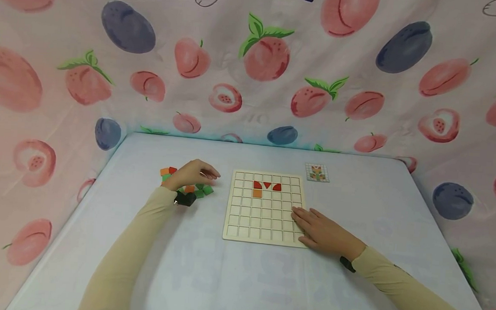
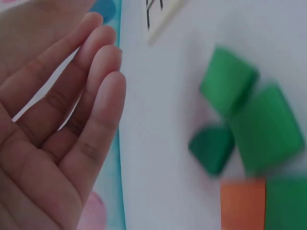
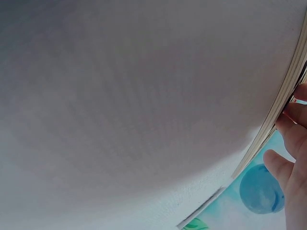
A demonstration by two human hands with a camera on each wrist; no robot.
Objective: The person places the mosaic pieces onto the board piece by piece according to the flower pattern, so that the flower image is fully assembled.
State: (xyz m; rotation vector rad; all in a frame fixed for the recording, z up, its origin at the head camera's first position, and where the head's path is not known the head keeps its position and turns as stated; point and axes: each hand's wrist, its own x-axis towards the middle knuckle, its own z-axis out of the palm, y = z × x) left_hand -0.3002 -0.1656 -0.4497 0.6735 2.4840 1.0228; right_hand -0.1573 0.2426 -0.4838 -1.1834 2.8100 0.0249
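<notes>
1. Head view gives me the left hand [image 1: 192, 174] hovering over the loose pile of pieces [image 1: 188, 185], fingers relaxed and apart, holding nothing that I can see. The green pieces [image 2: 240, 115] and an orange piece [image 2: 242, 203] lie just beyond its fingertips.
2. My right hand [image 1: 322, 231] lies flat, fingers straight, on the near right corner of the wooden grid board [image 1: 264, 207].
3. Risk, as I judge it: the pieces sit tightly bunched, so a reach into them could nudge neighbours or lift the wrong colour.
4. If the right hand eases off, the board may slide and unseat the red pieces [image 1: 267, 185] and the placed orange piece [image 1: 257, 193].
5. Hard to read: the left wrist view is blurred; the right wrist view shows mostly tablecloth, only a board edge [image 3: 283, 103] and fingertips [image 3: 277, 163]. The pattern card [image 1: 317, 172] is too small to make out.
</notes>
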